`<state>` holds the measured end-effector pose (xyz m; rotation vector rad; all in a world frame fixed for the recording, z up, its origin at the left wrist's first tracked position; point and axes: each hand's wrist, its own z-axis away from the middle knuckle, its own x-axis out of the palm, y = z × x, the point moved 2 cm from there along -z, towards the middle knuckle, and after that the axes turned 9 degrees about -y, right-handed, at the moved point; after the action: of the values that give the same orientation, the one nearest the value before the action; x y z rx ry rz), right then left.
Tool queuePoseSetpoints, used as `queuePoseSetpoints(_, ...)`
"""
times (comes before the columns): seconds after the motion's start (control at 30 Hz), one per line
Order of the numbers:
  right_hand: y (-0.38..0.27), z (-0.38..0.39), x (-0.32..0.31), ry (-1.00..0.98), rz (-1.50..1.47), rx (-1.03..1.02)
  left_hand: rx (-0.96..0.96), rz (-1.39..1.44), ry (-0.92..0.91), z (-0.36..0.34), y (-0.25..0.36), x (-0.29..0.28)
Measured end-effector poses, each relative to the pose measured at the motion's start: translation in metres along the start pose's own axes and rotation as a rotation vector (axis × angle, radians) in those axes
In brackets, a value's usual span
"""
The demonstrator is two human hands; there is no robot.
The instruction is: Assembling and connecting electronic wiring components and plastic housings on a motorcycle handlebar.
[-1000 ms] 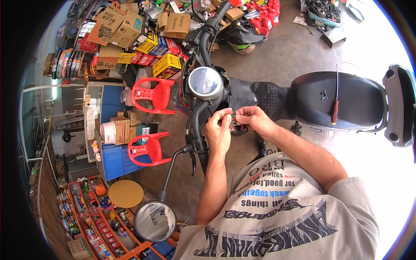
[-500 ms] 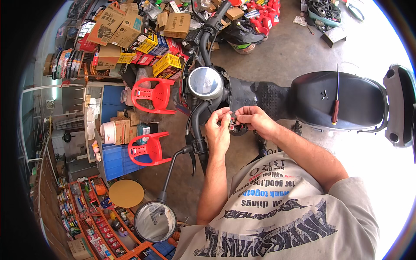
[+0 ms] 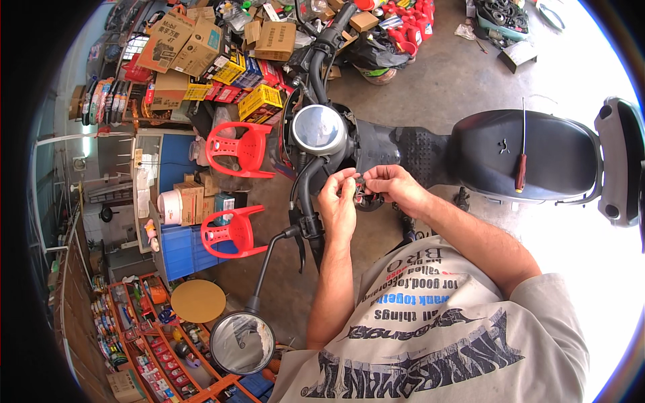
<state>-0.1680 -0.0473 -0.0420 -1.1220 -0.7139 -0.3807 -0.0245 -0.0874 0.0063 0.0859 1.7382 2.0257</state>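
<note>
Beside the front of a black scooter, below its round instrument dial (image 3: 319,129), both hands meet fingertip to fingertip. My left hand (image 3: 338,207) is closed in a pinch, thumb against the fingers. Facing it, my right hand (image 3: 395,187) pinches too, palm turned inward. Whatever sits between the fingertips is too small to make out. Just under them shows a small cluster of dark and reddish parts (image 3: 365,197), partly hidden by the fingers. A screwdriver (image 3: 521,168) with a dark red handle lies across the black scooter seat (image 3: 480,144).
The handlebar (image 3: 306,191) and a round mirror (image 3: 242,342) stand left of my forearms. Two red plastic chairs (image 3: 252,151) are beyond the handlebar. Cardboard boxes (image 3: 274,40) pile up at the far left; red bottles (image 3: 416,23) stand at the back.
The view has shifted very slightly. Both hands keep nearly the same place and pinch, with only small finger movement.
</note>
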Motion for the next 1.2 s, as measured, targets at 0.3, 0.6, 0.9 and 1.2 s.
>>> queuePoseSetpoints(0.3,0.001,0.002,0.002,0.021,0.027,-0.039,0.019,0.046,0.008,0.005,0.005,0.003)
queuePoseSetpoints(0.6,-0.006,0.006,0.01,0.043,-0.01,-0.067,0.056,-0.071,-0.015,0.005,0.002,-0.001)
queuePoseSetpoints(0.9,-0.01,0.007,0.014,0.043,0.052,-0.121,0.086,-0.103,0.003,0.009,0.005,-0.001)
queuePoseSetpoints(1.2,-0.015,0.007,0.022,0.032,0.078,-0.233,0.05,0.057,-0.048,0.013,0.009,-0.007)
